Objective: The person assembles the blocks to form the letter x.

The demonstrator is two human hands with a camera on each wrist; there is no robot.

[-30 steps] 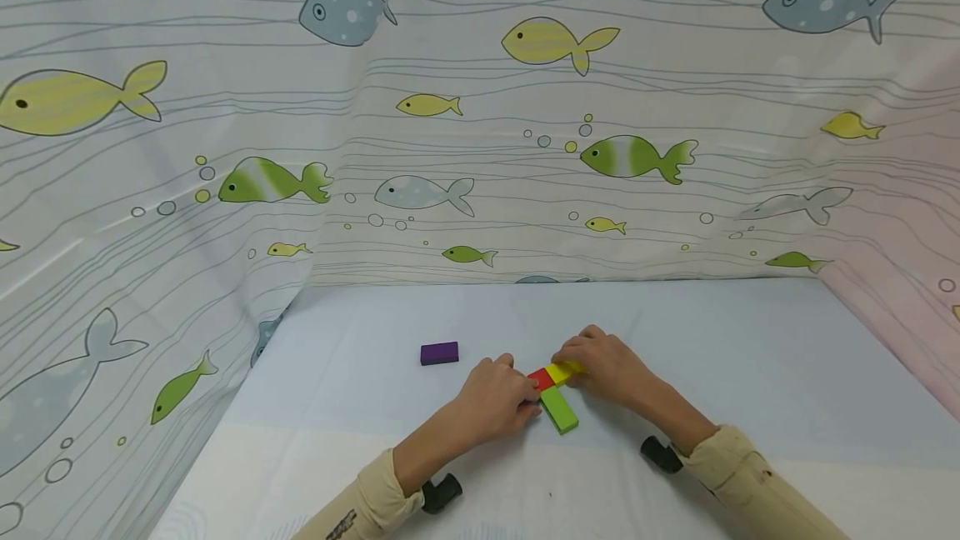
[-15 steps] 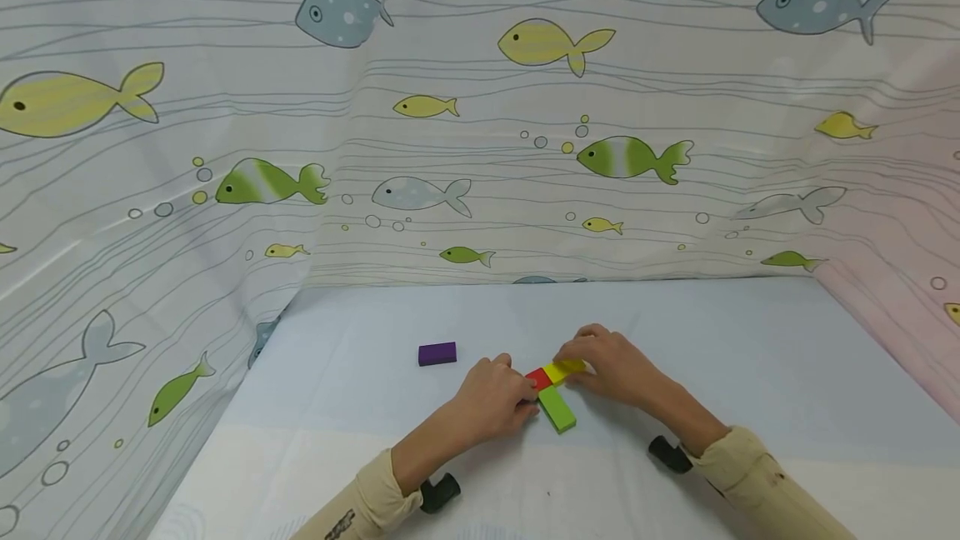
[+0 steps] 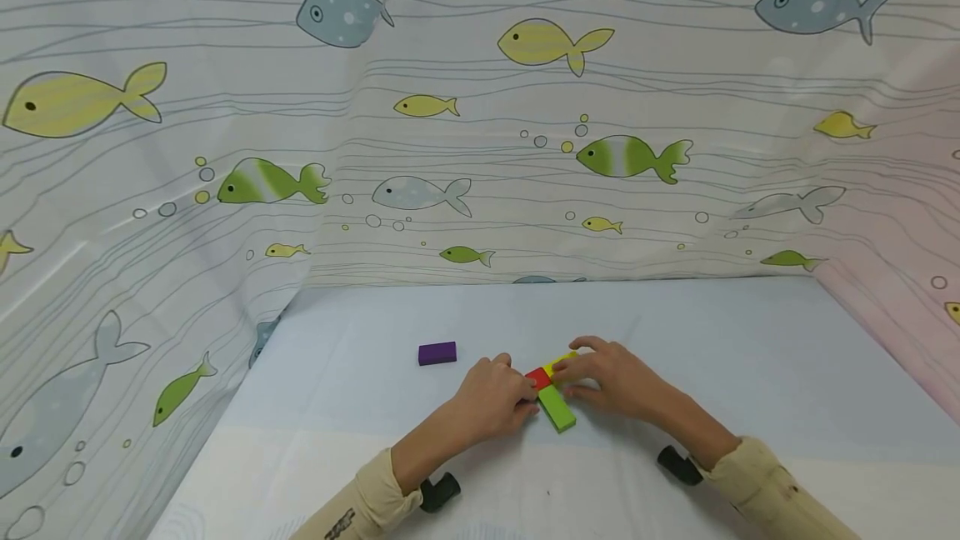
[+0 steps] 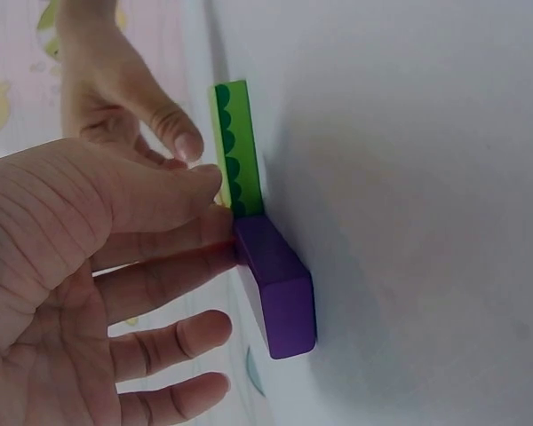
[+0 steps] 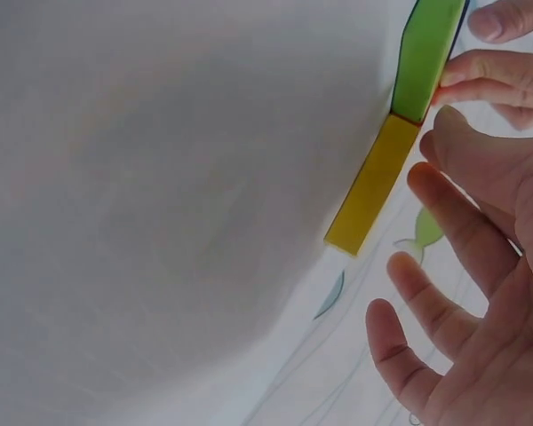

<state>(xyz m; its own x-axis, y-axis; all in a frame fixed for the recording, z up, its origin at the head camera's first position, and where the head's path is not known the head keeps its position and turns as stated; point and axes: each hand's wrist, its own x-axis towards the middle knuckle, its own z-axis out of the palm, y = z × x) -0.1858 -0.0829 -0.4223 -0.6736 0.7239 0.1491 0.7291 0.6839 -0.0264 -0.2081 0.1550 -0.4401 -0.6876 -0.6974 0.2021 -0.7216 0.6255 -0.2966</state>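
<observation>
In the head view a small red block lies on the table, with a green block meeting it on the near side and a yellow block at its far right. My left hand rests its fingertips against the red block, while the thumb stays apart from it. Over the yellow block reaches my right hand, its fingers spread and partly covering it. The right wrist view shows the yellow block end to end with the green one, beside my loosely spread right fingers.
A purple block lies apart, beyond the left hand; it looks large in the left wrist view. Dark wrist cameras hang under both sleeves. Fish-printed curtains enclose the table at the back and sides.
My right hand has loosened from the yellow block's right end and shifted slightly nearer. The yellow block's right end has swung farther from me. The left hand stays at the red block.
</observation>
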